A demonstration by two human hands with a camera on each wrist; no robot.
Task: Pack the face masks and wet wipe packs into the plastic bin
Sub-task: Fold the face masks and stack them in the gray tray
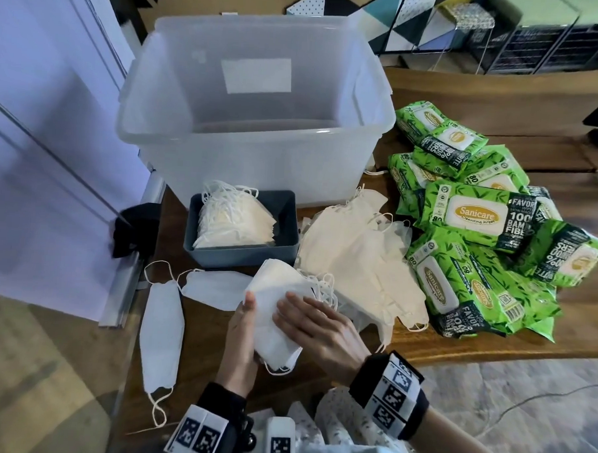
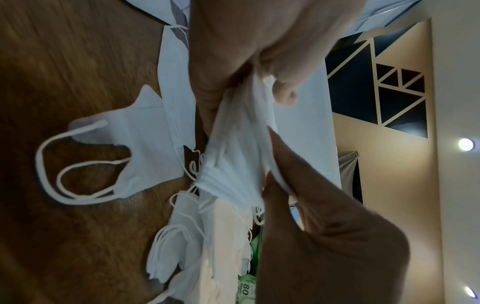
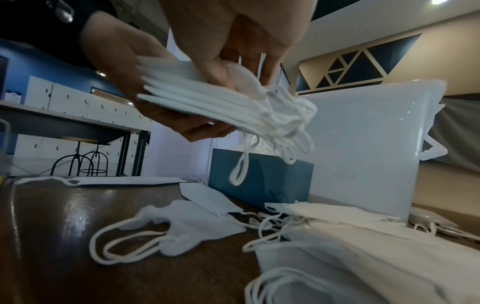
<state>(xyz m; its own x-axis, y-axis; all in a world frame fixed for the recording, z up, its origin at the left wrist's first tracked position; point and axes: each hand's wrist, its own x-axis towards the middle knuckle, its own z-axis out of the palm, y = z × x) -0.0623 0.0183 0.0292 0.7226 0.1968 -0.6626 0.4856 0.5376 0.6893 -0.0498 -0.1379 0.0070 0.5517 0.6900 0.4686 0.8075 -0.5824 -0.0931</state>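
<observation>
My left hand (image 1: 241, 330) grips a stack of white face masks (image 1: 277, 294) from below, thumb on its top edge, just above the table's near side. My right hand (image 1: 313, 326) lies on top of the stack with straight fingers. In the right wrist view the stack (image 3: 207, 98) sits between the two hands, ear loops dangling. The left wrist view shows the stack (image 2: 233, 156) fanned at its end. The large translucent plastic bin (image 1: 158, 124) stands at the back. Green wet wipe packs (image 1: 476, 213) are piled to its right.
A small blue tray (image 1: 287, 232) holding masks stands in front of the bin. Loose masks (image 1: 358, 259) are heaped between tray and wipes. Two single masks (image 1: 161, 330) lie at the table's left edge. The wooden table (image 1: 422, 348) ends near my wrists.
</observation>
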